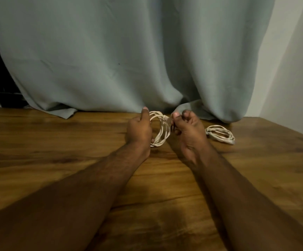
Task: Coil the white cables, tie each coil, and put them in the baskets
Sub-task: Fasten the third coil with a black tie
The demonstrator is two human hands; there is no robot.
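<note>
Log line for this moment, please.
left hand: grips coil | right hand: pinches it | second coil: on table | baskets: unseen

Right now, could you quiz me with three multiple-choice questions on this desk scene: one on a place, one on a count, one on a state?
1. Where does the second cable coil lie?
A. on the wooden table, right of the hands
B. in a basket
C. on the curtain

2. How many white coils show?
A. one
B. two
C. four

3. What is happening to the held cable coil?
A. it lies untouched
B. it hangs from the curtain
C. both hands grip it

Answers: 1 A, it rests on the wooden table; 2 B, one held, one lying; 3 C, left hand and right hand hold its sides.
</note>
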